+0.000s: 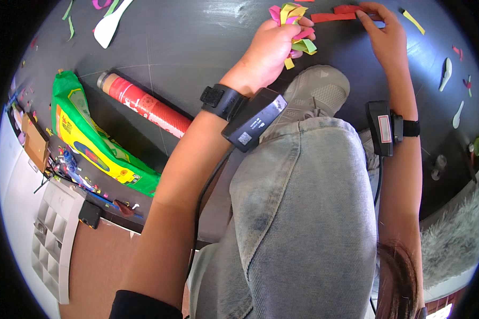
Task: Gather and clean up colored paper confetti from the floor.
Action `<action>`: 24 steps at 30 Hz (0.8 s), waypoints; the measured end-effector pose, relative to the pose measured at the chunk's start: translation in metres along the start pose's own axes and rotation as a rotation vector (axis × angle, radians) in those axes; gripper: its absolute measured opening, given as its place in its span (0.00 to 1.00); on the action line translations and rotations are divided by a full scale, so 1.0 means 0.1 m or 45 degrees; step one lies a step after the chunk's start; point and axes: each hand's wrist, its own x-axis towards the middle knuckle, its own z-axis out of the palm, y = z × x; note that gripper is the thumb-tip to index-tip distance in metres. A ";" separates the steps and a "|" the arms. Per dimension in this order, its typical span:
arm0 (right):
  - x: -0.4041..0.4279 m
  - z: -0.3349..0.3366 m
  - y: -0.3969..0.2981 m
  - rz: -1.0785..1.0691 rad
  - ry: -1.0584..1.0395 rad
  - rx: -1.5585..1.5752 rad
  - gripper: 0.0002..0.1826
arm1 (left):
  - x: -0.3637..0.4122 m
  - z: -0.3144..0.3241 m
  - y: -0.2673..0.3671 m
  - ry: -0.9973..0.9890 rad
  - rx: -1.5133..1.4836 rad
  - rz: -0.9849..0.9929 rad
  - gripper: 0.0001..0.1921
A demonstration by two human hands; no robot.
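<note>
My left hand (273, 46) is closed around a bunch of yellow, pink and green paper strips (293, 12), whose ends stick out between the fingers. To its right, my right hand (377, 24) pinches a red paper strip (347, 8) between thumb and fingertips. Another red strip (331, 17) lies on the dark tiled floor (175, 48), partly under the held one. A yellow strip (414, 22) lies to the right of my right hand. Both wrists wear black strapped devices.
Left of my left arm lie a red cardboard tube (147, 104), a green and yellow plastic package (92, 135) and a white scoop-like utensil (108, 31). White plastic spoons (446, 74) and paper scraps (458, 52) are at the right. My shoe (321, 89) stands below the hands.
</note>
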 end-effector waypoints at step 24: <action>-0.09 -0.11 -0.36 0.412 -0.705 1.009 0.05 | 0.01 0.05 -0.09 -0.230 0.107 0.067 0.09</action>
